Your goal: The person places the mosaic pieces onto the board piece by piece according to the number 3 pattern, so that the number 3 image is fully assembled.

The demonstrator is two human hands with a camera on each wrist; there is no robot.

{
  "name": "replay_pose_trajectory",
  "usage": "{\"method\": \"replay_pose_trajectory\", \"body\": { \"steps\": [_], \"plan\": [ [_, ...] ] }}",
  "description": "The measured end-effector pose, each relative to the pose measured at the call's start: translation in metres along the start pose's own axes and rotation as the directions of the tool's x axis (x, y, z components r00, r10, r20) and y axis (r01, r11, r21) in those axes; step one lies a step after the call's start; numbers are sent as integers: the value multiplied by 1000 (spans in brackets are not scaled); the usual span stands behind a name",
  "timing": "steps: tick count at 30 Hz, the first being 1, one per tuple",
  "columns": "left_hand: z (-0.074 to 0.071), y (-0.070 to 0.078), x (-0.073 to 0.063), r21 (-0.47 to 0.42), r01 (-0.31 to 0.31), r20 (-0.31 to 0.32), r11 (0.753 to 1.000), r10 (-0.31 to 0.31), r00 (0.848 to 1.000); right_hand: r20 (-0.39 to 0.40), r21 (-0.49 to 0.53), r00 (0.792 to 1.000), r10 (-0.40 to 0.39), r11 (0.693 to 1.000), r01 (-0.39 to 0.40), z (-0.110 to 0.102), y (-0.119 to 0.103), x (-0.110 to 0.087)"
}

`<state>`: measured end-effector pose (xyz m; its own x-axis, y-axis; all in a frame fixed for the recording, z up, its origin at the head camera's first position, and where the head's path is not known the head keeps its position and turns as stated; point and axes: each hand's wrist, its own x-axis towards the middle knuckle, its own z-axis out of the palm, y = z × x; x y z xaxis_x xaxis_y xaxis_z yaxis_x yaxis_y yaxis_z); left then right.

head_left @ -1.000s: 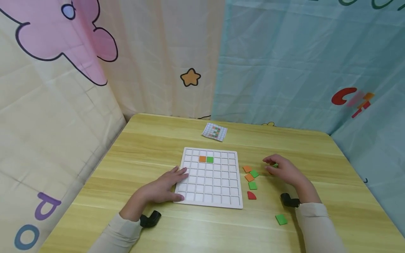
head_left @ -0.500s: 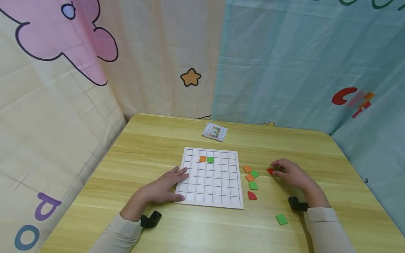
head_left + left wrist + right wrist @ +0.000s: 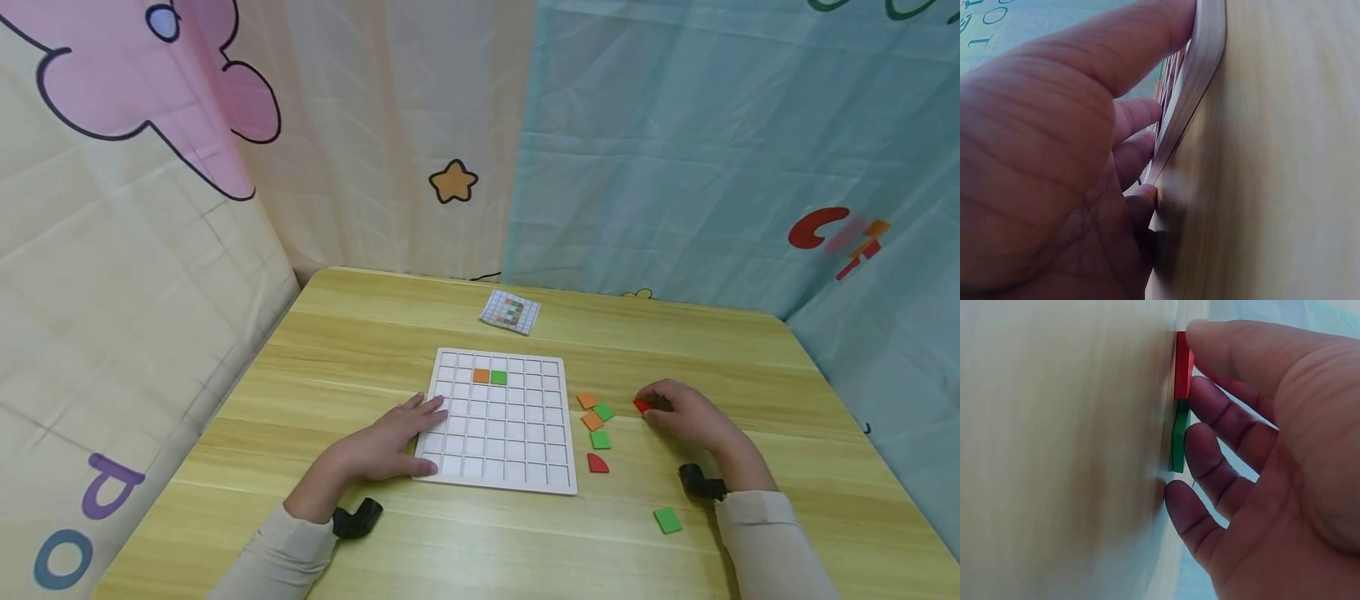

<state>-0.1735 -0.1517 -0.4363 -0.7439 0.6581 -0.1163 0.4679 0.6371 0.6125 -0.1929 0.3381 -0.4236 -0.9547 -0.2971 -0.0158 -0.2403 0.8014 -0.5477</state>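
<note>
My left hand point(image 3: 386, 442) lies with fingers spread over the left edge of a white grid board point(image 3: 517, 487), its thumb at the near corner. An orange square tile point(image 3: 482, 376) and a green square tile point(image 3: 498, 378) sit side by side in an upper row. Right of the board, my right hand point(image 3: 690, 417) pinches a red tile point(image 3: 642, 405) between thumb and index finger. In the right wrist view, the red tile point(image 3: 1182, 365) is low at the table surface, just beside a green tile point(image 3: 1179, 437) under the other fingers. The hand mostly hides both from above.
Between board and right hand lie loose orange tiles point(image 3: 587, 401), green tiles point(image 3: 600, 440) and a red quarter-circle tile point(image 3: 597, 463). One green square point(image 3: 667, 521) lies nearer, by the right sleeve. A printed pattern card point(image 3: 510, 312) rests beyond the board. Curtains border the table point(image 3: 360, 325).
My right hand first drew back rightward, uncovering the red tile, then shifted slightly left with its fingers closing about it. The left hand and board have stayed put.
</note>
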Motion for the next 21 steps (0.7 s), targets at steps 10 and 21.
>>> {"method": "replay_pose_trajectory", "body": {
  "steps": [10,21],
  "plan": [
    [0,2,-1,-22,18,8,1000,-18,1000,4,-12,1000,-26,1000,26,2,0,2],
    [-1,1,0,-22,5,5,1000,-5,1000,6,-15,999,-37,999,37,3,3,4]
  ]
}}
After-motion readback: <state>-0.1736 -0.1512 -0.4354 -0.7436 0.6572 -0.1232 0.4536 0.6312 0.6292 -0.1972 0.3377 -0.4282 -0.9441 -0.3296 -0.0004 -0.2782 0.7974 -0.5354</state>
